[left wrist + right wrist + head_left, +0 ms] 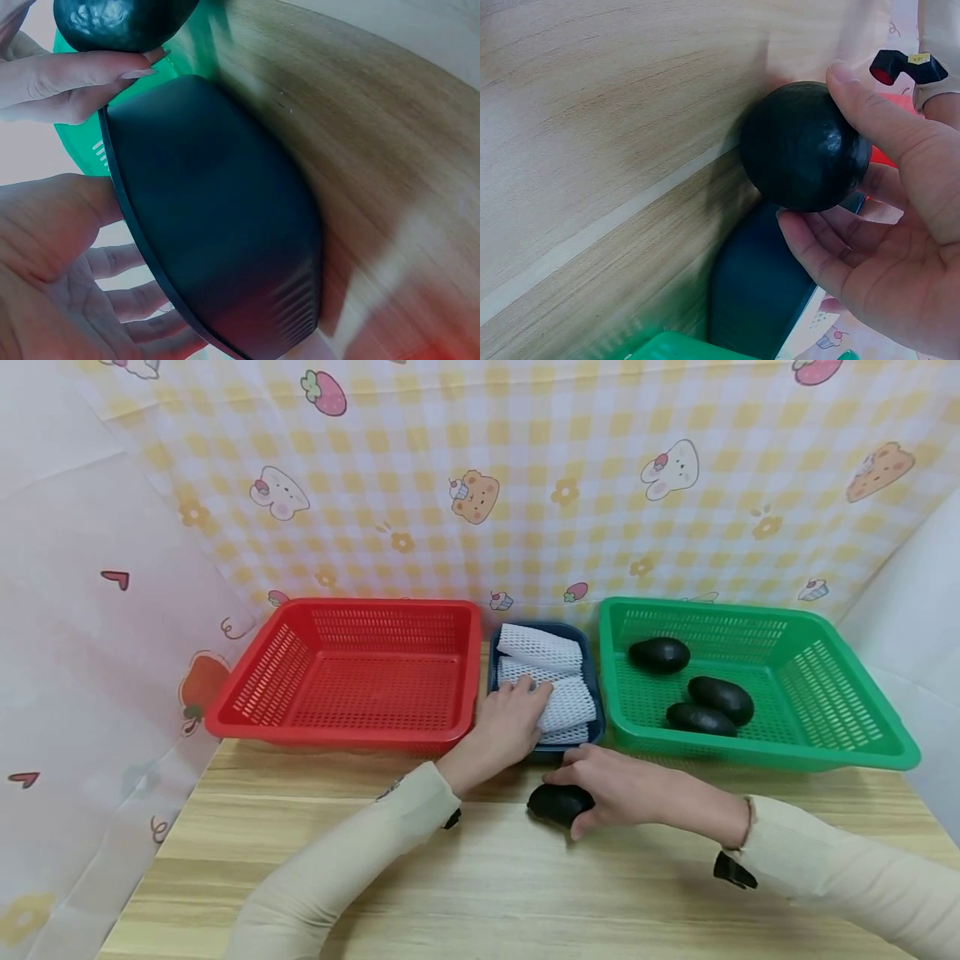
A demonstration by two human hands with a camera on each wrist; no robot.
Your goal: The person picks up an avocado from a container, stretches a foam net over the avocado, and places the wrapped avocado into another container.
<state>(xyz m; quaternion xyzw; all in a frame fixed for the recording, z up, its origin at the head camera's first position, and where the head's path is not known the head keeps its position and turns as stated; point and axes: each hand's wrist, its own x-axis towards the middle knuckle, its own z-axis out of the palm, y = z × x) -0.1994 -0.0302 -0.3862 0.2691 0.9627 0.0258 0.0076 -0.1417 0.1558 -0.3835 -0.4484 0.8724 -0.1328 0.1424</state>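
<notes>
Currently | right hand (611, 785) – grip round dark fruit (555, 804) | left hand (507, 718) palm-down over white netting (570, 703) – grip can't tell

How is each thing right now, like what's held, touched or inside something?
Dark fruit: gripped by the right hand
White foam nets: in the blue bin, touched by the left hand
Blue bin: upright, open-topped
Green basket: upright, holding three other fruits
Red basket: upright, open-topped

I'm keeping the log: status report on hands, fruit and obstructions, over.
Right hand gripping dark oval fruit. Left hand over blue bin, at white foam sleeves; its hold unclear. Nothing visibly blocking either hand.
</notes>
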